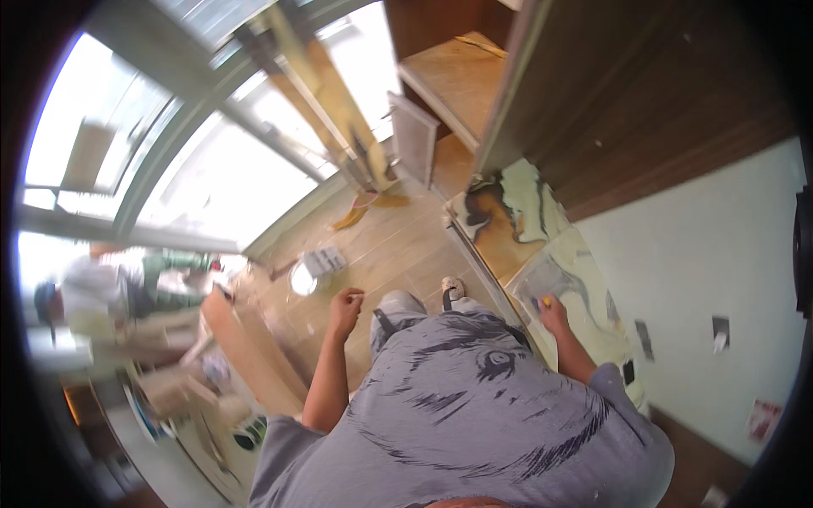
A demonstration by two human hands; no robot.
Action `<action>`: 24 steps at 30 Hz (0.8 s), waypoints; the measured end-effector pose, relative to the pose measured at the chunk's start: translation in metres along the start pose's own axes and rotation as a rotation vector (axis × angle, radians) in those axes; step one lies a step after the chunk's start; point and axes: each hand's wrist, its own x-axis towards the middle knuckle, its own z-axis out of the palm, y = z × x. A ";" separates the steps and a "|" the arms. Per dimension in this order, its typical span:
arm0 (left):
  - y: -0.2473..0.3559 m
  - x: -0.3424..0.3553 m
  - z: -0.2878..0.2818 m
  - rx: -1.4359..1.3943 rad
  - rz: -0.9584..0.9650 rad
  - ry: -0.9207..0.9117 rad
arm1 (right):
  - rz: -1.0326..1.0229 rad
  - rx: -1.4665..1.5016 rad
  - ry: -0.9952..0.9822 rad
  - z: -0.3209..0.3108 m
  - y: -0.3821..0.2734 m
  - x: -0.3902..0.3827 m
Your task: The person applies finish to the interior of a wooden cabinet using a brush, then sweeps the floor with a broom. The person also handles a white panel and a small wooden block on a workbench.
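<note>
My right hand (553,314) is closed round a small yellow-and-dark object (547,301), whose kind I cannot make out. It is over the marbled countertop (584,292), which has green, brown and black swirls. My left hand (345,313) hangs above the wooden floor with its fingers curled in. Whether anything small is between those fingers is too blurred to tell. Beyond the left hand, a white bucket (302,279) stands on the floor with a pale box-like thing (324,261) by its rim.
Dark wood cabinets (644,93) hang above the countertop at right. An open cabinet door (413,140) sticks out ahead. Long boards (254,351) and clutter lie at left, where another person (89,288) is. A yellowish scrap (349,218) lies on the floor near the windows.
</note>
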 end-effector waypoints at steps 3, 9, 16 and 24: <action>0.006 0.058 -0.031 0.170 0.001 -0.114 | 0.006 0.360 0.107 0.017 -0.074 0.039; 0.056 0.207 -0.082 0.741 0.418 -0.791 | 0.364 1.123 0.306 0.099 -0.209 0.022; 0.228 0.362 -0.091 0.908 0.484 -1.029 | 0.831 1.142 0.639 0.211 -0.335 -0.092; 0.386 0.270 0.088 0.512 1.170 -0.669 | 1.185 1.375 0.886 0.290 -0.358 -0.147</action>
